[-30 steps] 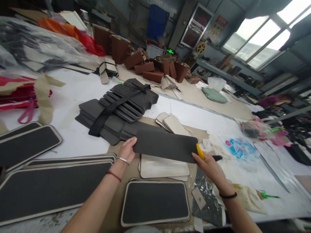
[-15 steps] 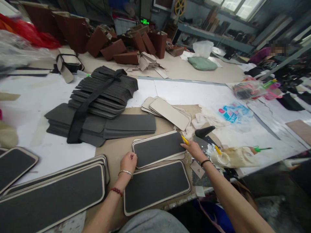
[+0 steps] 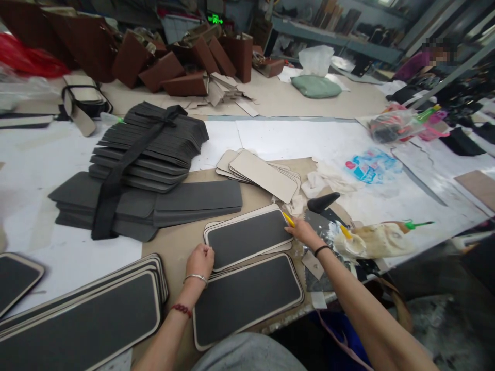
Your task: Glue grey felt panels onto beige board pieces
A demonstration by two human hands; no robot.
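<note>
My right hand grips a thin yellow stick-shaped tool at the upper right corner of a dark grey panel with a pale border. That panel lies on top of a small stack of pale-edged pieces. At its left end is my left hand, fingers curled and closed against the edge; what they pinch, if anything, is hidden. Just below, nearer my body, lies a second stack of bordered dark panels. To the right of my right hand stands a small pot of whitish paste with a yellow stick in it.
Pale rounded pieces are fanned out behind the panels. Dark grey pieces bound with a black strap sit at left, longer bordered panels at front left. A black pointed object lies at right. Brown boxy items line the back.
The view has shifted slightly, so things on the table appear further left. Both hands keep their places at the panel's ends, the yellow tool still at its right corner.
</note>
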